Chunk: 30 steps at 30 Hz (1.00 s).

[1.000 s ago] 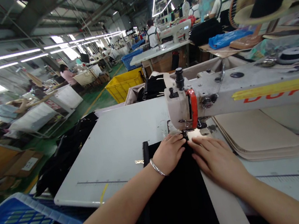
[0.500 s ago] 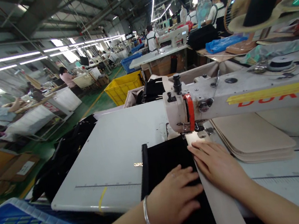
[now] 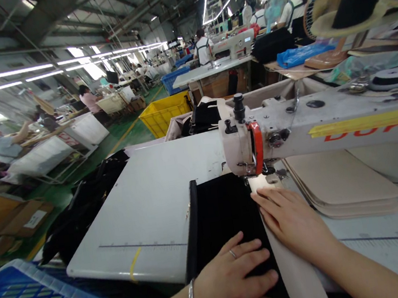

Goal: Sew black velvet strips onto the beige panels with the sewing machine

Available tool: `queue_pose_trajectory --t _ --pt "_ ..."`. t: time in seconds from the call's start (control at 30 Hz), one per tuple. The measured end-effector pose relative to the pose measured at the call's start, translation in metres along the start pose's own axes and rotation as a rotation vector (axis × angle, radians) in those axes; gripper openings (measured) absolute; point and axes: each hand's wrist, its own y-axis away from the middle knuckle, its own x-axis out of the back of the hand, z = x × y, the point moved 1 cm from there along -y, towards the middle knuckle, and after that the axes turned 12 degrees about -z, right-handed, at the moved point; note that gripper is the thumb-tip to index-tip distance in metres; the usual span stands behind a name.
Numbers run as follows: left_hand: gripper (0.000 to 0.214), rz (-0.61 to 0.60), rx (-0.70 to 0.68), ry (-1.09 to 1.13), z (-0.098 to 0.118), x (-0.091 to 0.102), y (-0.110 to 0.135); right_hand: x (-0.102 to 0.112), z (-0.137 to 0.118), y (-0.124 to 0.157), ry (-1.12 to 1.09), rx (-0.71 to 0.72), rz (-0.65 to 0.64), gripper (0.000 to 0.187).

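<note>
A black fabric panel (image 3: 222,210) lies on the sewing table, its upper right edge under the presser foot of a white sewing machine (image 3: 358,121). A dark zipper strip (image 3: 192,224) with a metal pull runs along its left side. My left hand (image 3: 241,276) rests on the lower part of the panel, fingers spread. Along the panel's right edge runs a beige piece (image 3: 297,268). My right hand (image 3: 290,215) lies flat on that beige piece, fingertips close to the black edge just before the needle area.
Beige panels (image 3: 340,183) are stacked under the machine arm. A blue basket (image 3: 47,283) with black material stands at the lower left. Black pieces (image 3: 87,199) hang past the table's left edge. Behind the table are a yellow bin (image 3: 166,114) and people at other stations.
The black panel has advanced away from me under the machine, and its lower end now shows. My left hand sits slightly lower on it. The zipper pull has swung in against the strip.
</note>
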Motion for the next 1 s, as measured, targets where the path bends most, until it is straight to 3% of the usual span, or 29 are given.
queue_pose_trajectory --t 0.4,1.0 --pt "0.03 0.097 0.017 -0.05 -0.018 -0.007 -0.009 -0.002 0.002 -0.001 0.009 0.004 -0.01 0.038" --pt "0.028 0.095 0.029 -0.19 -0.071 0.005 -0.037 -0.004 0.001 -0.001 -0.025 0.028 -0.02 0.04"
